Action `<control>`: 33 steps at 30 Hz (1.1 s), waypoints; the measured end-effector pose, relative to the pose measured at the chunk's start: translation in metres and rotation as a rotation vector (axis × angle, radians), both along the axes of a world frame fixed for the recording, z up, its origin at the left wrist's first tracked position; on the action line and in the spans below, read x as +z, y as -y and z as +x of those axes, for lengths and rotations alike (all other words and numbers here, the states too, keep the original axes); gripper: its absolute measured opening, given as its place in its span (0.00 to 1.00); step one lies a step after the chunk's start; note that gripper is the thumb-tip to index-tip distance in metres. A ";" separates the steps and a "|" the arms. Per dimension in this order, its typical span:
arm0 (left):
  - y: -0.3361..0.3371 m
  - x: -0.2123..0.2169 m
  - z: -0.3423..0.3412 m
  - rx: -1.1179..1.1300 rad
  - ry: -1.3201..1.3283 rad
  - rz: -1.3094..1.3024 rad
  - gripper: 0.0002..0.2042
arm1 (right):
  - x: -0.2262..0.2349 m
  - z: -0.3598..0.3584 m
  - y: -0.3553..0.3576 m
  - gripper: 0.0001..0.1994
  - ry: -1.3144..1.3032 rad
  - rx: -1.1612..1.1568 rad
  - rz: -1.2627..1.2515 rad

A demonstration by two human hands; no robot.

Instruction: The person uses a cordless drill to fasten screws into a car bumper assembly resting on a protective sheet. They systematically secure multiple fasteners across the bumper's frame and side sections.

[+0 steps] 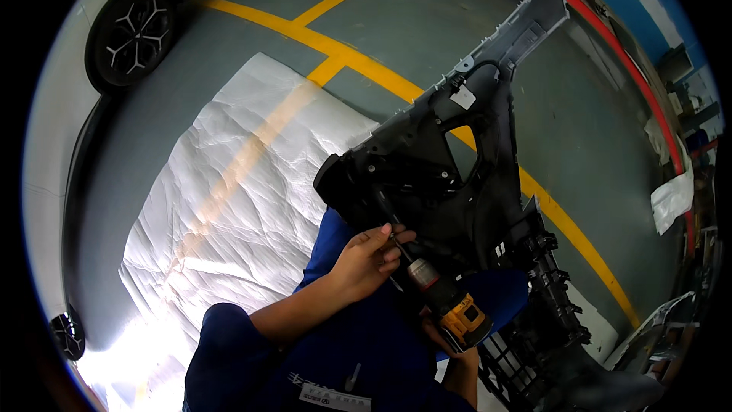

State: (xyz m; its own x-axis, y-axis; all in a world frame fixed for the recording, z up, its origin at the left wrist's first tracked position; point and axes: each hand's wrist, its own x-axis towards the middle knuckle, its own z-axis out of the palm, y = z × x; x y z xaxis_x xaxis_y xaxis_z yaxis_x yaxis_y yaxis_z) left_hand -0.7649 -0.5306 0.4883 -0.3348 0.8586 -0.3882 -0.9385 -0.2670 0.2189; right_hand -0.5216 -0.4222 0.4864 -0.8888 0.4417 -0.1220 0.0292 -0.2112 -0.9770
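From here, the left grip (pixel 367 258) pinches the bit (pixel 404 251), right grip (pixel 463 352) clasps the drill (pixel 460 319): readying it, I'd guess, then steady aim at the black panel (pixel 457 217)

Matt black plastic is presented across the moulded panel (pixel 423 154), its surface broken up by ribs and fixings, while a duller grey finish is shown on its upper strip (pixel 534 27). By the panel's lower edge, yellow and black plastic is seen on the drill (pixel 463 319), with dull silver metal at its chuck (pixel 422 271). Left of the panel, thin white sheeting (pixel 236 175) is creased all over, the yellow line (pixel 335 69) faintly revealed through it. Below the panel, matt navy cloth is noted in the clothing (pixel 343 351); far left of it, glossy white paint is glimpsed on the car (pixel 57 118).
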 end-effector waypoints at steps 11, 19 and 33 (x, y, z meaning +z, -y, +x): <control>0.006 0.039 -0.096 0.310 -0.334 0.058 0.10 | 0.058 -0.132 -0.055 0.39 -0.057 0.238 -0.648; 0.008 0.015 -0.251 0.287 -1.003 -0.237 0.06 | 0.164 -0.337 -0.149 0.39 0.515 0.392 -0.253; -0.033 -0.065 -0.241 0.034 -0.574 -0.275 0.12 | 0.168 -0.638 -0.152 0.30 1.211 1.126 1.153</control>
State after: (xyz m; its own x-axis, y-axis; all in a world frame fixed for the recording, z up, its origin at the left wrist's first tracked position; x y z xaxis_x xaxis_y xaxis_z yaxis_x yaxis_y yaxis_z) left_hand -1.0055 -0.4974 0.4234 -0.5801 0.7385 -0.3437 -0.6435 -0.1568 0.7492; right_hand -1.1598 -0.2698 0.6548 -0.4624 0.1483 -0.8742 0.2948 0.9555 0.0061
